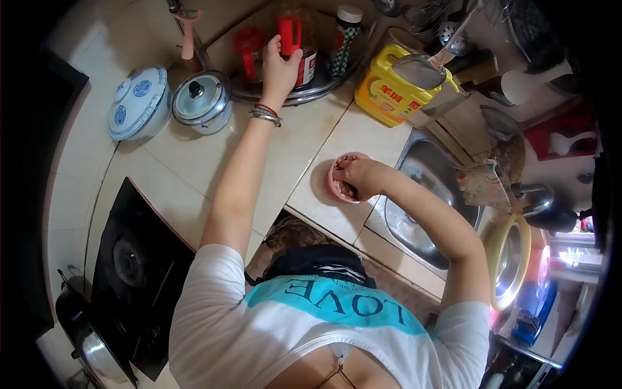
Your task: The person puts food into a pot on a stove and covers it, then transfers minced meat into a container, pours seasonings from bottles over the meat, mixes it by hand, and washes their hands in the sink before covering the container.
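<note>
My left hand (281,65) reaches to the back corner of the counter, its fingers and thumb closed around the red handle (289,35) of a seasoning container. A jar with a red and white label (306,70) stands just behind that hand. My right hand (361,177) is over a small pink bowl (332,185) on the counter beside the sink. Its fingers reach down into the reddish-brown chunky food in the bowl, so their tips are hidden.
On the corner rack are another red-handled container (249,48) and a checkered bottle (344,40). A yellow oil jug (393,87) stands by the sink (424,188). To the left are a lidded pot (202,104), a blue-white tureen (140,102) and a black stove (133,272).
</note>
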Action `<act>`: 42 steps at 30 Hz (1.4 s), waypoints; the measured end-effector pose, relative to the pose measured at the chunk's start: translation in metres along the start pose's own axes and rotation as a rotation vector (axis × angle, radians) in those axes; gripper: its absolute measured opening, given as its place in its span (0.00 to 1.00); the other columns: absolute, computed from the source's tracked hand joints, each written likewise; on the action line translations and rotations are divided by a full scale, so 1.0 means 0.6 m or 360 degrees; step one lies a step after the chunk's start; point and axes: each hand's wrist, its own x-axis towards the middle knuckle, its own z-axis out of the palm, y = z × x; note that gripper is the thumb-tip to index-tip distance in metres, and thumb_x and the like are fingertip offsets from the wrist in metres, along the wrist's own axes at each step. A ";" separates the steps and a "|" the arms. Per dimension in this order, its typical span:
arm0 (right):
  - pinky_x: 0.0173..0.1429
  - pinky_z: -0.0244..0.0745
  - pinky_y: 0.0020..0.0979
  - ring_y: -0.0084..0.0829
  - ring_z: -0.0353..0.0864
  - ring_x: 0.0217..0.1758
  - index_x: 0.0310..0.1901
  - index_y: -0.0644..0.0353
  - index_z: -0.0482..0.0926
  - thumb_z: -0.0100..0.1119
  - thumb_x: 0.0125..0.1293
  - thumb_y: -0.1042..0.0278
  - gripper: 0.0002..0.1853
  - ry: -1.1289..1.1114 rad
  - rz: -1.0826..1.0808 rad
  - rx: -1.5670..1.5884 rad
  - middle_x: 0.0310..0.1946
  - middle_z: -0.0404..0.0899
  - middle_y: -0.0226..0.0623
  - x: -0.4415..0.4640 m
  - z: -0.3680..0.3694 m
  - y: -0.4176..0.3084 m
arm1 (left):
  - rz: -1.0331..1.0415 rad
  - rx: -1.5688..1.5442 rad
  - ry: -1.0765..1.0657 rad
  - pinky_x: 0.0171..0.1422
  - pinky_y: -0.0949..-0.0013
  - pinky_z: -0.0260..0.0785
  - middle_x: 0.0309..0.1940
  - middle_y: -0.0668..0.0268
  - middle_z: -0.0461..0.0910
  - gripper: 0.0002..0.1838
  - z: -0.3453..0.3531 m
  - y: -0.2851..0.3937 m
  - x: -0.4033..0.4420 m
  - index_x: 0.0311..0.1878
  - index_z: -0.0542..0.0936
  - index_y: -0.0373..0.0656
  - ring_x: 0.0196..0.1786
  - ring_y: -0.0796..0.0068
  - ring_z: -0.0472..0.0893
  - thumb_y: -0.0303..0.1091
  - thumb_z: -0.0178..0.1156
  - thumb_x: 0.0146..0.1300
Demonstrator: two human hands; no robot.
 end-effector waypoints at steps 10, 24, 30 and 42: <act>0.42 0.72 0.35 0.42 0.77 0.39 0.35 0.57 0.77 0.60 0.38 0.74 0.16 0.0162 0.0292 0.0275 0.32 0.78 0.42 0.001 -0.006 -0.012 | -0.0040 -0.0257 -0.1084 0.62 0.62 0.59 0.59 0.51 0.62 0.43 -0.118 0.163 -0.274 0.61 0.58 0.37 0.61 0.57 0.65 0.37 0.68 0.42; 0.56 0.66 0.33 0.40 0.73 0.48 0.46 0.55 0.75 0.57 0.47 0.73 0.19 0.0199 -0.0458 0.0058 0.44 0.74 0.44 -0.048 -0.042 -0.011 | -0.0405 -0.0493 -0.1096 0.68 0.61 0.50 0.63 0.50 0.51 0.52 -0.087 0.137 -0.403 0.66 0.43 0.38 0.66 0.57 0.54 0.31 0.69 0.43; 0.60 0.62 0.33 0.37 0.73 0.50 0.46 0.49 0.76 0.57 0.49 0.68 0.19 0.0231 -0.0390 -0.0195 0.44 0.74 0.41 -0.039 -0.009 -0.010 | -0.0267 -0.0303 -0.0991 0.66 0.60 0.54 0.61 0.48 0.56 0.49 -0.083 0.129 -0.409 0.64 0.48 0.35 0.63 0.53 0.59 0.36 0.69 0.44; 0.46 0.72 0.35 0.39 0.77 0.42 0.48 0.47 0.74 0.62 0.43 0.69 0.25 -0.0120 -0.0290 -0.0274 0.38 0.77 0.38 -0.010 -0.011 0.006 | -0.0265 -0.0292 -0.0967 0.65 0.61 0.54 0.60 0.50 0.58 0.51 -0.083 0.129 -0.411 0.64 0.50 0.36 0.63 0.54 0.59 0.36 0.71 0.40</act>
